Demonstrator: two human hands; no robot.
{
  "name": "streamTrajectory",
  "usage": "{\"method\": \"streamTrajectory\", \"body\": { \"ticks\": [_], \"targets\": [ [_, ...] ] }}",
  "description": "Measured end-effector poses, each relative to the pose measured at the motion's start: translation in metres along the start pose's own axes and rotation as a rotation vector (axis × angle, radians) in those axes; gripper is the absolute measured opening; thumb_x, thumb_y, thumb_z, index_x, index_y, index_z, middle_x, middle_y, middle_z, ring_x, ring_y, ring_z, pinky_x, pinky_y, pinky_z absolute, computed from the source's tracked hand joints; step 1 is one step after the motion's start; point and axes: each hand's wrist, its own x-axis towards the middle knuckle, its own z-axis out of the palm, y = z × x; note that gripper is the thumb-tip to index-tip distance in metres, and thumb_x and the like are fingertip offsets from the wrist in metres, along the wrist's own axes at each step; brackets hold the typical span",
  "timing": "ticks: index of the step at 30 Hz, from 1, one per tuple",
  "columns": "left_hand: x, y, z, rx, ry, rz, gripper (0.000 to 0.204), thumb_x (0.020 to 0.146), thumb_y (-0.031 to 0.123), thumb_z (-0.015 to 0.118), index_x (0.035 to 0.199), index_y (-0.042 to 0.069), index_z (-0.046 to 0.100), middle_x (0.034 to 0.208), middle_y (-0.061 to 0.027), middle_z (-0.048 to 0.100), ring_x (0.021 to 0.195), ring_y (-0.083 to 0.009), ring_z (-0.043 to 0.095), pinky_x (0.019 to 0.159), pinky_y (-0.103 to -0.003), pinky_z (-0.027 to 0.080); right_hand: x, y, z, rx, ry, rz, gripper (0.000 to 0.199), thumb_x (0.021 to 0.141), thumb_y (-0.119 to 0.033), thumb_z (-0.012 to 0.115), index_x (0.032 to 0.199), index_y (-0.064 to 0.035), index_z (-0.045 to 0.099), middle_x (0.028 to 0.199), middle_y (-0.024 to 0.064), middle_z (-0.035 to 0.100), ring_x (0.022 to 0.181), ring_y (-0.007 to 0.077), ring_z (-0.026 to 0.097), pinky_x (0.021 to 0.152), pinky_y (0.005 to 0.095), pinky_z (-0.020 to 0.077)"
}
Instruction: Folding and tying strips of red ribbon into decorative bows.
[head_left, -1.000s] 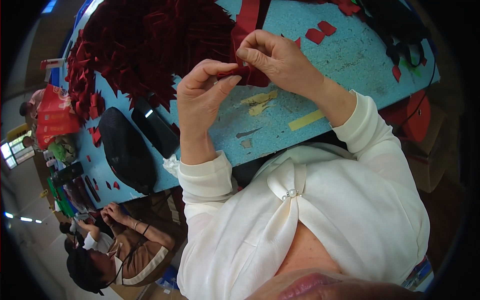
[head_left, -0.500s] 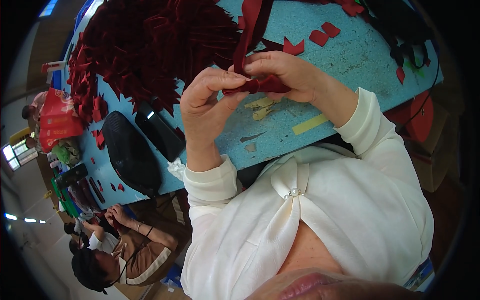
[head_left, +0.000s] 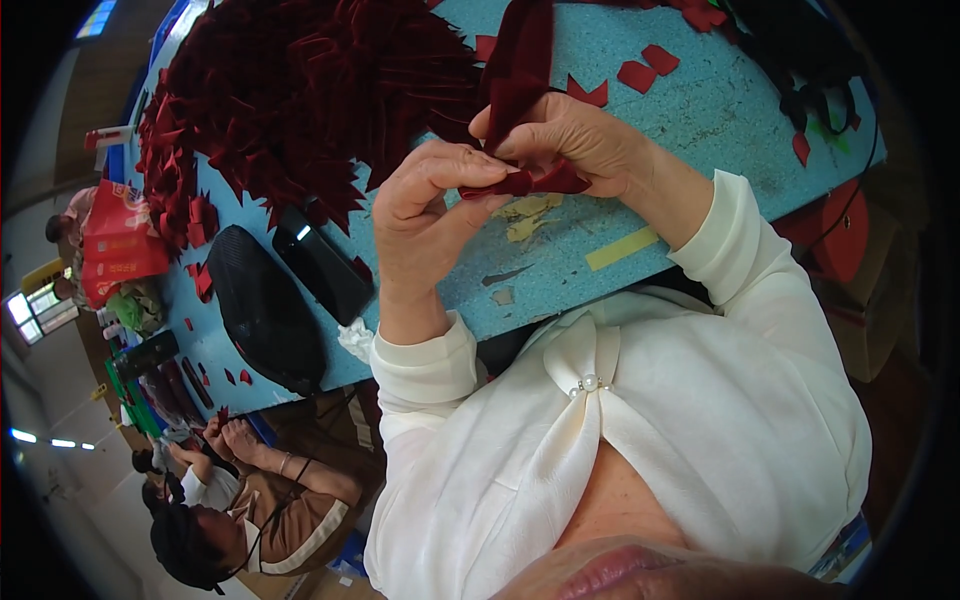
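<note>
Between my two hands, above the blue table [head_left: 460, 275], is a small dark red velvet bow [head_left: 560, 180]. My left hand [head_left: 435, 195] pinches its left end between thumb and fingers. The fingers of my right hand [head_left: 580, 145] are closed on a dark red velvet ribbon [head_left: 520, 75] where it meets the bow. This ribbon runs up from the hand toward the far edge of the view. Part of the bow's middle is covered by my fingers. Just beyond my left hand lies a big heap of dark red velvet bows [head_left: 310, 90].
Left of my left arm lie a black phone [head_left: 320, 265] and a black mesh case [head_left: 265, 310]. Red scraps [head_left: 637, 75] dot the table, and yellow tape [head_left: 620, 250] is stuck near its front edge. A co-worker [head_left: 280, 510] sits at the lower left. A red bag [head_left: 122, 240] stands beyond.
My right hand has shifted slightly up and left along the ribbon, which now hangs wider over its fingers. My left hand and the bow have moved a little right. The co-worker's hands moved slightly.
</note>
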Motion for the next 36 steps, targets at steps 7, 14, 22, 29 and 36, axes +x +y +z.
{"method": "streamTrajectory", "body": {
  "ticks": [7,14,22,29,36],
  "targets": [
    [0.002,-0.002,0.002,0.012,-0.013,0.037,0.029,0.063,-0.013,0.071,0.089,0.0,0.067,0.09,-0.0096,0.065,0.086,-0.0186,0.063,0.078,-0.028,0.051,0.002,0.004,-0.005,-0.121,0.003,-0.151,0.023,0.076,-0.003,0.066,0.099,-0.0042,0.063,0.088,0.0033,0.065,0.068,0.0048,0.056,0.056,0.0163,0.0422],
    [0.003,-0.006,0.003,0.127,-0.019,0.111,0.029,0.059,-0.009,0.073,0.086,0.002,0.067,0.086,-0.0062,0.065,0.087,-0.0198,0.06,0.077,-0.028,0.048,0.001,0.004,-0.005,-0.153,0.123,-0.211,0.026,0.078,-0.004,0.069,0.103,-0.0043,0.063,0.089,0.0049,0.065,0.078,0.0094,0.061,0.064,0.0195,0.0472],
    [0.004,-0.004,0.002,0.262,-0.016,0.085,0.029,0.057,-0.006,0.074,0.084,0.004,0.068,0.081,-0.0039,0.064,0.084,-0.0186,0.056,0.074,-0.027,0.045,0.001,0.004,-0.007,-0.233,0.131,-0.266,0.027,0.077,-0.006,0.071,0.103,-0.0032,0.062,0.089,0.0047,0.065,0.082,0.0117,0.061,0.074,0.0247,0.0493],
    [0.002,-0.008,0.004,0.137,0.037,-0.018,0.026,0.063,-0.007,0.074,0.087,0.002,0.067,0.088,-0.0061,0.064,0.087,-0.0185,0.058,0.078,-0.027,0.046,-0.005,0.003,-0.005,-0.319,0.161,-0.261,0.021,0.078,-0.014,0.073,0.095,-0.0041,0.066,0.088,0.0029,0.066,0.081,0.0096,0.059,0.073,0.0233,0.0474],
    [0.001,-0.008,0.006,0.043,0.086,-0.145,0.027,0.069,-0.008,0.072,0.093,0.002,0.068,0.092,-0.0055,0.064,0.089,-0.0141,0.058,0.081,-0.025,0.046,0.002,0.013,-0.02,-0.583,0.268,-0.263,0.022,0.08,-0.021,0.071,0.096,-0.0056,0.068,0.086,0.0028,0.067,0.079,0.0096,0.059,0.072,0.0225,0.047]
  ]
}}
